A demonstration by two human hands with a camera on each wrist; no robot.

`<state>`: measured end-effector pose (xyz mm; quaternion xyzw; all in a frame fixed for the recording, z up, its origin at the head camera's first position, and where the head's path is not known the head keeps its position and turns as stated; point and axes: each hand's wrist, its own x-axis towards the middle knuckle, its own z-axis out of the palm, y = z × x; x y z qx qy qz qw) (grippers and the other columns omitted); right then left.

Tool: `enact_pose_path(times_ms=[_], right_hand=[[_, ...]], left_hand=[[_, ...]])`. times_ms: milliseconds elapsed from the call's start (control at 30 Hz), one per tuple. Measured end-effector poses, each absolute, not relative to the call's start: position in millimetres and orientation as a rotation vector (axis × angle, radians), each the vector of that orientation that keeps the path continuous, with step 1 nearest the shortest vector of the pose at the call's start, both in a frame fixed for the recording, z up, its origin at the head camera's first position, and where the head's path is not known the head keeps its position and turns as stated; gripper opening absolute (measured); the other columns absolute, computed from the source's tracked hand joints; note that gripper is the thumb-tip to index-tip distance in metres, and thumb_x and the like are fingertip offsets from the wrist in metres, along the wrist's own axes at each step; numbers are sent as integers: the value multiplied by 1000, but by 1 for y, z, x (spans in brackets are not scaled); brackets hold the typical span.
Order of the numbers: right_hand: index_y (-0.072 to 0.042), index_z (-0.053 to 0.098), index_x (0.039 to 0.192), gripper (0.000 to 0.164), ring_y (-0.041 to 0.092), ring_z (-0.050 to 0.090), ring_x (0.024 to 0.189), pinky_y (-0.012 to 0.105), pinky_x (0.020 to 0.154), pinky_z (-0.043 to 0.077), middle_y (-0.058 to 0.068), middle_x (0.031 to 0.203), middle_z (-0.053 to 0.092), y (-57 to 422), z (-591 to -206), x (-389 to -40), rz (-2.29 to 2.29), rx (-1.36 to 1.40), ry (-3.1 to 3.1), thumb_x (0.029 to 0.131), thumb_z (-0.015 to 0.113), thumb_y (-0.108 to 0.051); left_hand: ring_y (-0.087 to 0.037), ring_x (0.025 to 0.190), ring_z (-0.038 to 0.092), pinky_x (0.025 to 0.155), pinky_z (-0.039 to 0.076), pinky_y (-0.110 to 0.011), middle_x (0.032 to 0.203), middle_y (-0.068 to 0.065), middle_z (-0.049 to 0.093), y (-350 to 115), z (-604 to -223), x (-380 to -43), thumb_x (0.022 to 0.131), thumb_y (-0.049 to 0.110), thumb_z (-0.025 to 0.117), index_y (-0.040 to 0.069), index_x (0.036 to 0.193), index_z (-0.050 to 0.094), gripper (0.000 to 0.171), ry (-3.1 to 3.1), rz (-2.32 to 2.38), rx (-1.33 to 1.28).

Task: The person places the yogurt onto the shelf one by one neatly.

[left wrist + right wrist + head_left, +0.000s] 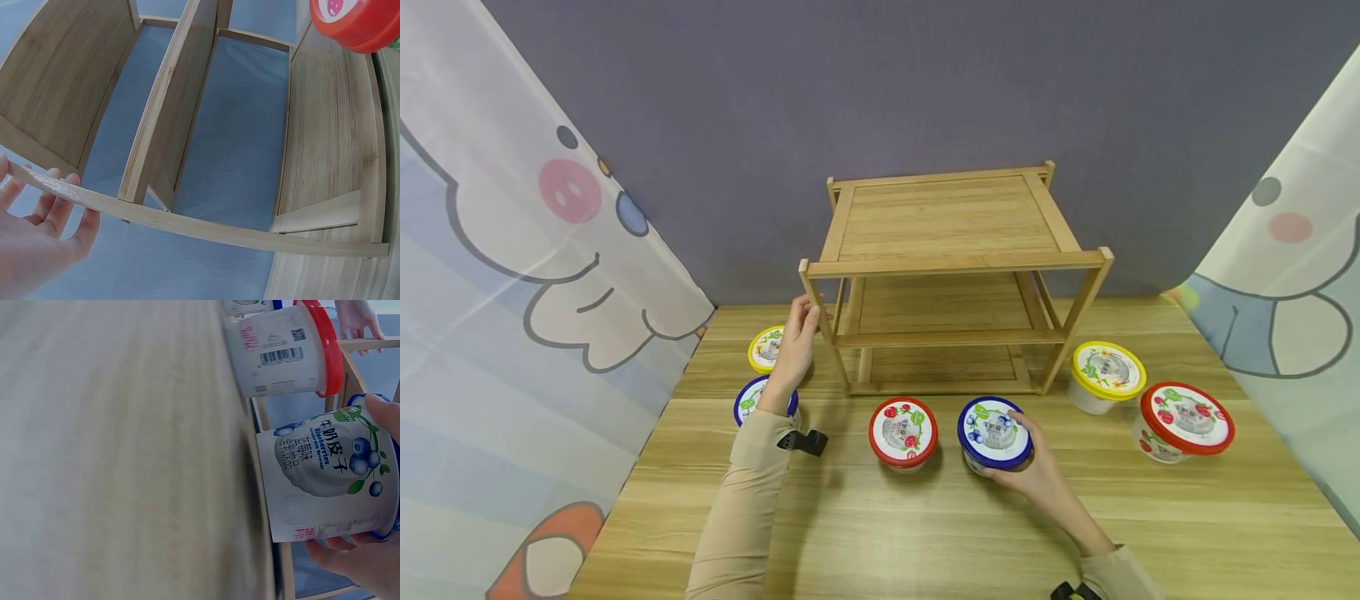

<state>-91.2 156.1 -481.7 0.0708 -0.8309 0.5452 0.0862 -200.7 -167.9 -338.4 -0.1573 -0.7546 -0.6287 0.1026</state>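
Here I am, right hand (1037,467) gripping the blue-lidded tub (995,433), thumb on the near side, fingers round the far one, up by the rim, likely because that's the easiest hold from above. Left hand (797,333) is curled round the front post (206,226) of the wooden shelf (955,217), presumably to steady it; the shelf stands just ahead of my right fingers. A red-lidded tub (902,433) sits between my two hands, perhaps left there to be within easy reach. From my head I get mostly lids, plus a yellow-lidded tub (1107,371) beyond my right fingertips that neither wrist shows. Down at the right wrist, there's the blueberry label (331,453) under my fingers and a barcode (281,356) on the red one's side, both hidden from above. Whether my tub's base touches the table (880,533), I can't tell.
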Motion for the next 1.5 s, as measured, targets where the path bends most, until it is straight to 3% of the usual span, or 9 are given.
enact_pose_path(times_ms=[233, 433, 667, 800, 967, 1233, 1500], right_hand=[[-3, 33, 130, 88, 44, 29, 119, 60, 92, 24, 29, 131, 30, 157, -465, -94, 1635, 199, -2496, 57, 82, -7], [-6, 31, 131, 87, 42, 34, 115, 56, 91, 30, 28, 130, 30, 154, -444, -94, 1626, 211, -2543, 60, 81, -10], [-4, 30, 130, 86, 41, 38, 112, 53, 87, 35, 28, 128, 30, 153, -418, -96, 1601, 312, -2533, 60, 81, -7], [-5, 30, 131, 86, 38, 39, 112, 51, 87, 36, 26, 128, 31, 152, -403, -98, 1548, 362, -2556, 61, 81, -9], [-5, 30, 131, 87, 38, 41, 112, 50, 87, 37, 24, 127, 34, 150, -385, -103, 1535, 428, -2554, 61, 81, -9], [-4, 30, 131, 87, 37, 42, 110, 50, 86, 37, 24, 126, 36, 147, -360, -110, 1509, 510, -2544, 60, 81, -7], [-11, 27, 135, 88, 35, 41, 113, 49, 88, 37, 21, 131, 34, 146, -338, -119, 1563, 545, -2581, 64, 80, -13]], left_hand=[[-46, 106, 39, 88, 32, -42, 100, -20, 45, -167, -339, -201, 97, 7, 26, -8, 124, 33, 32, -2233, -1838, -457], [-44, 106, 40, 88, 32, -43, 104, -30, 43, -174, -354, -212, 98, 10, 28, -5, 125, 34, 32, -2213, -1864, -473], [-43, 104, 42, 87, 35, -41, 103, -26, 44, -176, -363, -219, 98, 22, 30, -2, 124, 35, 36, -2189, -1835, -509], [-44, 103, 42, 86, 35, -40, 103, -30, 42, -176, -364, -219, 97, 25, 31, -3, 124, 35, 39, -2179, -1828, -515], [-45, 104, 40, 86, 34, -39, 105, -33, 41, -176, -364, -218, 98, 22, 30, -3, 124, 35, 36, -2187, -1835, -505], [-45, 106, 40, 91, 32, -44, 105, -24, 45, -171, -349, -208, 98, 10, 27, -5, 125, 33, 32, -2227, -1847, -466], [-45, 106, 40, 91, 32, -45, 104, -24, 44, -167, -339, -200, 98, 8, 26, -7, 125, 32, 32, -2235, -1839, -453]])
